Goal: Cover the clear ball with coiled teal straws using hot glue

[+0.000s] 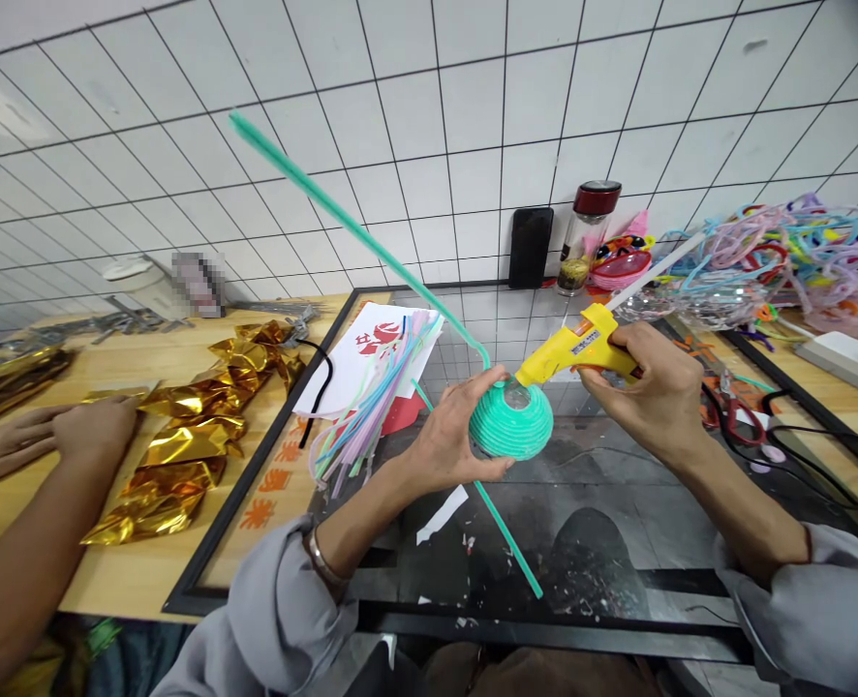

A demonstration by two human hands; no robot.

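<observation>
My left hand (450, 426) grips a round, ribbed green ball (512, 426), which looks wound from pipe cleaner and has an opening at its top. From the ball a long green pipe cleaner (356, 227) rises up and to the left. My right hand (651, 382) is closed around a yellow hot glue gun (570, 348) with a white glue stick (658, 271) coming out of its back. The gun's nozzle points down at the rim of the ball's opening; whether it touches cannot be made out. Another green pipe cleaner (508, 537) lies below the ball.
Left of me, a co-worker's hands (87, 436) rest beside crumpled gold foil (189, 445). Pastel pipe cleaners (378, 407) lie on white paper (327, 373). Along the wall stand a phone (531, 247) and a bottle (585, 237). Scissors (738, 416), cables and a pipe-cleaner heap (784, 257) are at right.
</observation>
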